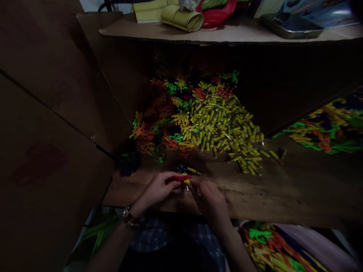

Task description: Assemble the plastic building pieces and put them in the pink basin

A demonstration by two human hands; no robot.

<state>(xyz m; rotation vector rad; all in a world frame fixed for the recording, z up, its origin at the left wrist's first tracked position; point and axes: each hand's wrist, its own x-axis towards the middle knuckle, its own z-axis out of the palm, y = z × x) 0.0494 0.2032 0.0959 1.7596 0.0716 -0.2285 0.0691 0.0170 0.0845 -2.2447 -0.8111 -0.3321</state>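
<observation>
Over the front of the wooden table (306, 189), my left hand (159, 187) pinches a small red plastic piece (183, 177) between thumb and fingers. Close beside it, my right hand (210, 196) has its fingers closed at a small yellow cylinder (187, 182), which meets the red piece. The fine detail between my fingertips is too dark and small to make out. Just beyond my hands lie a dark, shiny piece (181, 167) and another yellow cylinder (193, 170). Farther back is a big heap of yellow cylinders (221, 121).
Tangled coloured plastic pieces (144, 131) lie left of the heap, with more coloured pieces (326, 128) at the far right. A cardboard shelf (232, 36) overhangs the back, bearing a yellow roll (181, 19) and a metal tray (290, 25). An open bag (320, 241) of coloured pieces stands lower right.
</observation>
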